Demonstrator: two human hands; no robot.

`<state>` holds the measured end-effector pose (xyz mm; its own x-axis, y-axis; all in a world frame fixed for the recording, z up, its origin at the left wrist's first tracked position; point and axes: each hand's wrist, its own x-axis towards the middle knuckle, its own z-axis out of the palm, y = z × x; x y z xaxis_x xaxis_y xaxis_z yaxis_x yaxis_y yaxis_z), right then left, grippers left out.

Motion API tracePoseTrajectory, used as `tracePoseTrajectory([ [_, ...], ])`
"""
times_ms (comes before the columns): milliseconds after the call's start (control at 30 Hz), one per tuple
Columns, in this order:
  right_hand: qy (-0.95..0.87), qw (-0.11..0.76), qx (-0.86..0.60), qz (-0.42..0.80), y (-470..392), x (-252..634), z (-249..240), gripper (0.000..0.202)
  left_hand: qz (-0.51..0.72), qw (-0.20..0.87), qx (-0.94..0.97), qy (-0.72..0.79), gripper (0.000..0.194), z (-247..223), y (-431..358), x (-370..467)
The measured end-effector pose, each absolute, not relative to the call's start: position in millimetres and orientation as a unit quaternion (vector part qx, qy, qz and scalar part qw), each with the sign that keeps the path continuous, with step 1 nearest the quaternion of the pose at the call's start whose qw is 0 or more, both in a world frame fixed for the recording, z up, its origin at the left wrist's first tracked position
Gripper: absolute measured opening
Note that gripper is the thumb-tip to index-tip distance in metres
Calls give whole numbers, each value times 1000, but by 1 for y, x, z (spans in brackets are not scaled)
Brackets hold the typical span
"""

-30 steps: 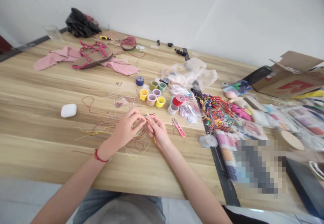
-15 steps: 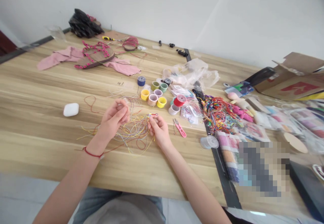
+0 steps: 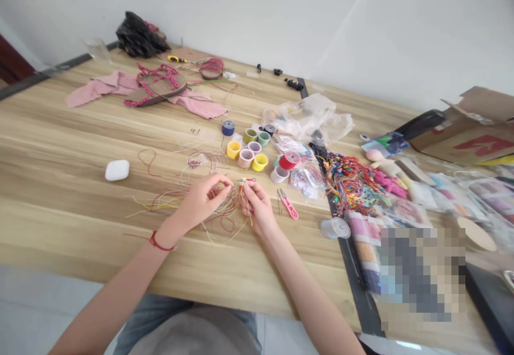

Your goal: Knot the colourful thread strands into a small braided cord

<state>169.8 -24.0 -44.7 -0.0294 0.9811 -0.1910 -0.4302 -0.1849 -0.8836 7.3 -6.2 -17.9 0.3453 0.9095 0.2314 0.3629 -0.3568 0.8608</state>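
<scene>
Threads (image 3: 225, 205), a loose bundle of thin coloured strands, sit at the middle of the frame between both hands, low over the wooden table (image 3: 60, 130). My left hand (image 3: 203, 201) has its fingertips pinched on the strands from the left; my right hand (image 3: 259, 205) pinches the knotted end, where a small red and blue tip shows just above the fingers. The two hands are close together, nearly touching.

I judge this bundle to be almost weightless, limp and quick to tangle. It has no stiffness, so it must be held by pinching, and best near the gathered end, where the strands join. Loose tails fan out to the left and below across the wood and could snag.

Just right of my right hand lie the pink snips (image 3: 289, 205); above, the cluster of thread spools (image 3: 249, 154); to the left, a white case (image 3: 117, 170).

How many strands each hand grips I cannot tell, as the fingers cover them. Part of the lower right is blurred out, and the cardboard box (image 3: 474, 135) is cut off by the right edge.
</scene>
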Motion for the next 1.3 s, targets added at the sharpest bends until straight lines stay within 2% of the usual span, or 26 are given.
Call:
tracePoseTrajectory([
  [100,-324,544,-421,649,-25,171,-43,35,365,384,729,433,14,-16,-8,9],
  [467,-312,532,-420,665,-26,173,-44,31,346,572,628,398,20,-18,-11,15],
  [933,-283,550,-399,677,-25,172,-47,32,355,566,616,417,19,-14,-11,16],
  [1100,-279,554,-390,680,-25,172,-46,32,383,511,635,434,19,-16,-9,10],
  [1300,-280,561,-397,671,-23,173,-47,31,366,289,739,486,18,-19,-7,5],
])
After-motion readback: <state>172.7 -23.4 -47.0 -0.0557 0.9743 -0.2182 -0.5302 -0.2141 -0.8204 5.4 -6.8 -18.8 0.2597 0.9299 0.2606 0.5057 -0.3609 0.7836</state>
